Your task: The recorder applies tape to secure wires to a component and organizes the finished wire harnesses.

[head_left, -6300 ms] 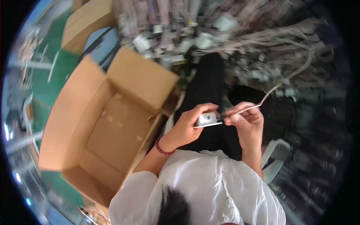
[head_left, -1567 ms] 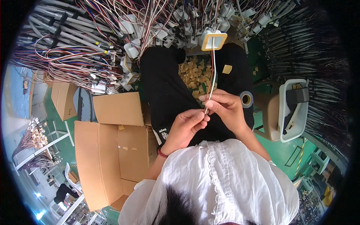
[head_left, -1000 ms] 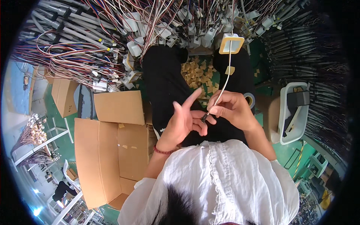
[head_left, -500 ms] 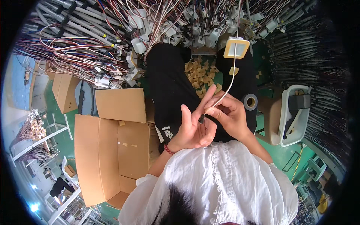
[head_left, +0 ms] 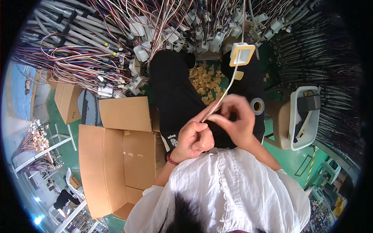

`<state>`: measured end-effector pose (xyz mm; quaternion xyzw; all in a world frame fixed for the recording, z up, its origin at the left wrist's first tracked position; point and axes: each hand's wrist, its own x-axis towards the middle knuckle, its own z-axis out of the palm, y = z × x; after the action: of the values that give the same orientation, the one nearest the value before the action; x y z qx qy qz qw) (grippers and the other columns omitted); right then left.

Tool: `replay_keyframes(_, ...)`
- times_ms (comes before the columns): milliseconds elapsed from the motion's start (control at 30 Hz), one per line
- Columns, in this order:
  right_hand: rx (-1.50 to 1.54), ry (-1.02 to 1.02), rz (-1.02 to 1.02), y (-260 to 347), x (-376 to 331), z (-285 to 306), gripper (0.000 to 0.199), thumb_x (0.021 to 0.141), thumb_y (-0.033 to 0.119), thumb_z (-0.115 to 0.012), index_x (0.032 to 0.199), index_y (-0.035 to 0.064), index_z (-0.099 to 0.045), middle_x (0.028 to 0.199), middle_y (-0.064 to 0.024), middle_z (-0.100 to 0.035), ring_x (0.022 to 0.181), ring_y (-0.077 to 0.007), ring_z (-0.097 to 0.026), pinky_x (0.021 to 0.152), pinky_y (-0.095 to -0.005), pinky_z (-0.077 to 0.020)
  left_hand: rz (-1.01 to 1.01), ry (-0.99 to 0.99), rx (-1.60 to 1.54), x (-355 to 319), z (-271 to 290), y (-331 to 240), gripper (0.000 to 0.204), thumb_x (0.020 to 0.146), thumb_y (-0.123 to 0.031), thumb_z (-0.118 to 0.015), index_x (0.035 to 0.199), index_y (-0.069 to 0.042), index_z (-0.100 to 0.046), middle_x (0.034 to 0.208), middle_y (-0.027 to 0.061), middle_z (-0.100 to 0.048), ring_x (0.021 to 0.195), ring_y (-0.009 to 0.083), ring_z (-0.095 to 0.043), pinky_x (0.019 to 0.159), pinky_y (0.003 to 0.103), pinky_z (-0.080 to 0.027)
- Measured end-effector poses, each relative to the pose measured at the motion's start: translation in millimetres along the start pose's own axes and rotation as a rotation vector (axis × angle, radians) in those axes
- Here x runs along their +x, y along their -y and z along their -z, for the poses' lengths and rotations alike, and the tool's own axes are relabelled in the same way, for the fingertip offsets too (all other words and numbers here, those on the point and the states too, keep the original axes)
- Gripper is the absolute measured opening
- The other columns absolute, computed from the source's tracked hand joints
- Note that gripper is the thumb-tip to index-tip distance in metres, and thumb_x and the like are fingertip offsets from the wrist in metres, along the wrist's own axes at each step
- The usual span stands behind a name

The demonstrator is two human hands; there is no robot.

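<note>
A thin white cable (head_left: 232,82) slants down between my hands from a white square housing with a yellowish rim (head_left: 243,55), through which it hangs. My left hand (head_left: 195,139) is closed on the lower part of the cable, a finger lying along it, and hides the cable's end. Close beside, my right hand (head_left: 237,122) is smeared by motion, its thumb near the cable and its fingers bent. Whether it pinches the cable does not show.
Bundles of wires with white housings (head_left: 140,25) hang ahead. An open cardboard box (head_left: 112,167) stands on the left. A tape roll (head_left: 257,106) rests by my right leg, and a white bin (head_left: 305,139) is farther right. Yellowish scraps (head_left: 206,79) lie on the floor.
My left hand has gone from spread to closed around the cable. The black piece at the cable's end is now hidden. My right hand has moved slightly, and the housing has swung left and down.
</note>
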<state>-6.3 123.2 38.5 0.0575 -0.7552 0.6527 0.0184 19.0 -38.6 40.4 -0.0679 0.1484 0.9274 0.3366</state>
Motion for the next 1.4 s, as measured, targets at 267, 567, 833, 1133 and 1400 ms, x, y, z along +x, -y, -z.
replay_keyframes(267,-0.081,0.574,0.224,12.5,51.7,28.6,0.038,0.081,-0.006,-0.066,0.118,0.0016,-0.061,0.124,-0.0134,-0.058,0.09,-0.0254,-0.064,0.075,-0.0315,-0.0525,0.004,-0.12,0.185,-25.8,-8.0,-18.3,0.066,0.091,-0.012,-0.034,0.154,-0.004,-0.014,0.042,0.0002,-0.034,0.033,0.0086,-0.026,0.038,0.024,-0.025)
replay_keyframes(567,-0.04,0.652,0.304,16.0,73.7,21.2,0.02,0.079,-0.003,-0.071,0.098,-0.0008,-0.071,0.093,-0.0136,-0.068,0.084,-0.0279,-0.067,0.074,-0.0351,-0.0534,-0.069,-0.14,0.435,-41.6,-12.5,-25.2,0.067,0.092,-0.013,-0.035,0.152,0.002,-0.01,0.041,0.0016,-0.037,0.031,0.0084,-0.026,0.037,0.024,-0.025)
replay_keyframes(833,-0.018,0.718,0.106,24.0,75.8,27.2,0.019,0.076,-0.006,-0.07,0.094,0.0005,-0.072,0.09,-0.0121,-0.069,0.08,-0.0219,-0.067,0.07,-0.0308,-0.0534,0.038,-0.254,0.839,-45.1,-25.7,-28.9,0.064,0.09,-0.009,-0.032,0.152,0.001,-0.016,0.048,0.002,-0.042,0.041,0.008,-0.033,0.044,0.022,-0.03)
replay_keyframes(1133,-0.067,0.629,0.334,17.3,70.8,27.7,0.012,0.075,-0.003,-0.067,0.086,-0.0016,-0.068,0.084,-0.0145,-0.067,0.078,-0.0311,-0.065,0.072,-0.0373,-0.0524,0.003,-0.172,1.125,-40.9,-27.0,-31.3,0.063,0.089,-0.003,-0.031,0.151,0.003,-0.02,0.049,0.0028,-0.041,0.043,0.009,-0.037,0.046,0.024,-0.033)
replay_keyframes(1400,-0.296,0.578,0.483,10.8,61.0,29.2,0.011,0.074,0.001,-0.068,0.086,0.0004,-0.067,0.085,-0.0128,-0.066,0.078,-0.0319,-0.065,0.069,-0.0388,-0.053,0.001,-0.264,1.211,-42.0,-18.6,-21.6,0.062,0.09,-0.004,-0.032,0.151,0.002,-0.023,0.053,0.0032,-0.046,0.045,0.01,-0.039,0.048,0.024,-0.035)
